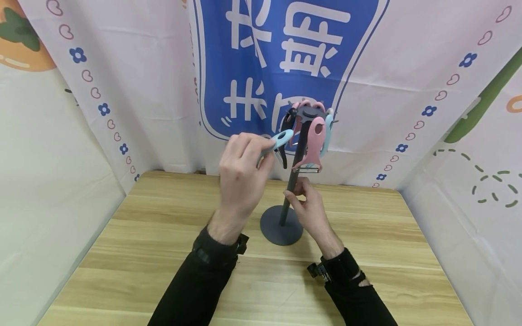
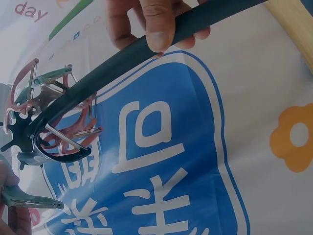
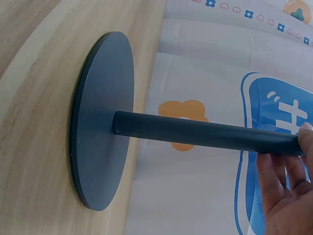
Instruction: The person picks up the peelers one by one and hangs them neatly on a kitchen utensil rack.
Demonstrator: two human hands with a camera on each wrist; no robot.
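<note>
My left hand (image 1: 240,176) pinches the handle of a light blue peeler (image 1: 282,138) between thumb and fingers, just left of the top of a dark grey stand. In the left wrist view this peeler (image 2: 34,199) is below the stand's hooked top (image 2: 20,131), partly cut off by the frame edge. Lower down, my right hand (image 1: 311,210) grips the stand's pole (image 1: 287,206) with thumb and fingers. From the hooks hang a pink peeler (image 1: 316,140) at the front, a black peeler (image 1: 287,121) at the left, another light blue peeler (image 1: 328,131) at the right, and more pink ones behind.
The stand's round base (image 3: 105,83) lies flat on the wooden table (image 1: 163,253), toward its back edge. Behind the table hangs a white cloth (image 1: 155,90) with a blue panel (image 1: 216,95) and white characters. Patterned cloth also borders both sides.
</note>
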